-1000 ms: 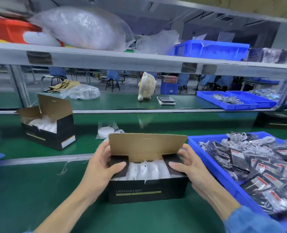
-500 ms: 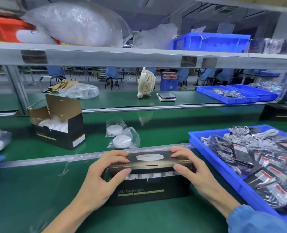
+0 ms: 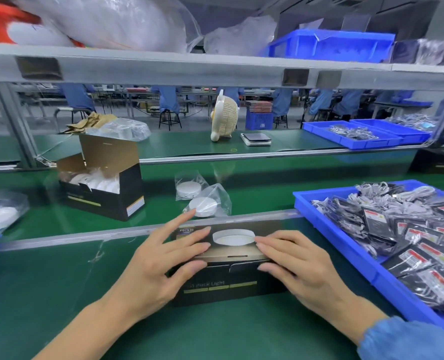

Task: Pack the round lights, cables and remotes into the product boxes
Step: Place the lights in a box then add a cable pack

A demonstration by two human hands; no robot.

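- Box (image 3: 231, 279) on worktop (image 3: 46, 294) dead centre, long axis nine-to-three, lid down.
- Left hand (image 3: 161, 258) presses at nine, right hand (image 3: 296, 261) at three, fingers flat, equally near.

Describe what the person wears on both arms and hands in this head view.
Both hands are bare: no gloves, rings or watch show on the left hand or the right hand. The right forearm ends in a light blue fabric sleeve with a gathered cuff near the wrist. The left forearm is bare as far as the frame shows; any sleeve there lies out of view.
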